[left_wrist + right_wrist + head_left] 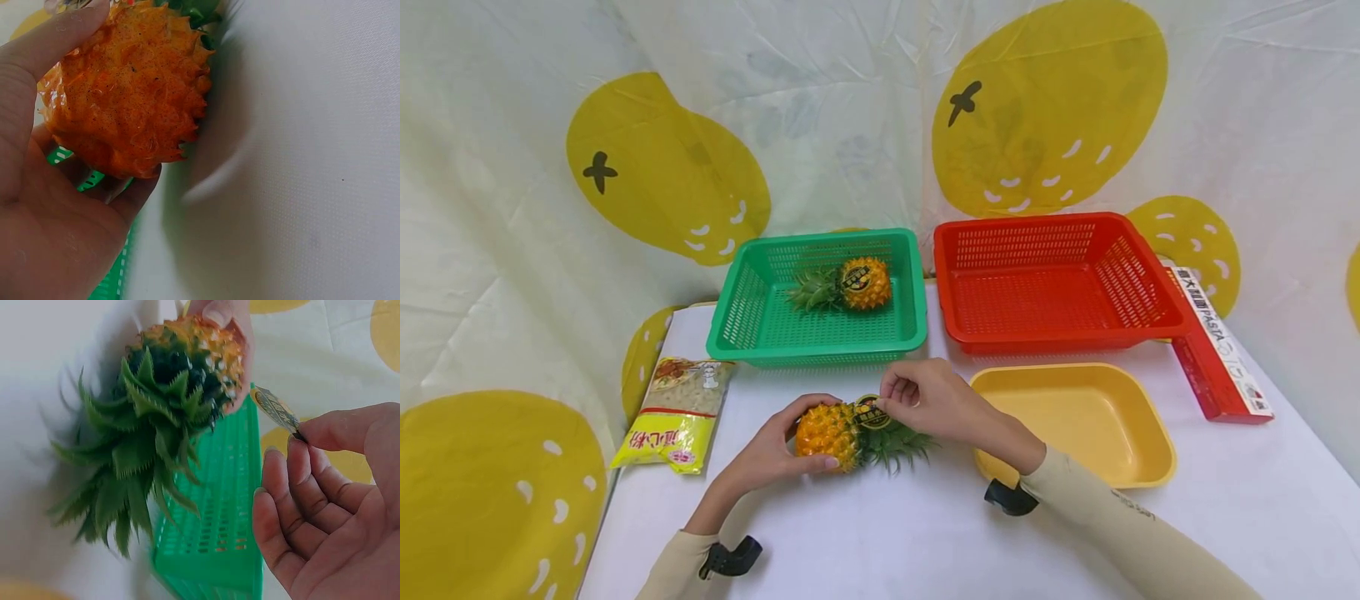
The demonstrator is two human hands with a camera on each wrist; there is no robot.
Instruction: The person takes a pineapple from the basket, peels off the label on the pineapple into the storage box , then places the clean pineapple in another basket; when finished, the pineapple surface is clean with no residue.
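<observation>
My left hand (775, 450) grips the orange body of a small pineapple (822, 435), thumb on the near side and fingers round the far side. The fruit lies on its side, its green leaf crown (140, 462) pointing right in the head view. Between thumb and forefinger, my right hand (936, 400) pinches the edge of a round black and gold label (275, 407). In the right wrist view the label stands apart from the fruit's skin. A second pineapple (874, 287), bearing a similar label, lies in the green basket (917, 333).
Right of the green basket stands a red basket (951, 321). In front of it is a yellow tray (1067, 421), partly under the right forearm. A red pasta box (1217, 358) lies at far right, a bag of dry food (673, 412) at left. A patterned curtain (850, 108) hangs behind.
</observation>
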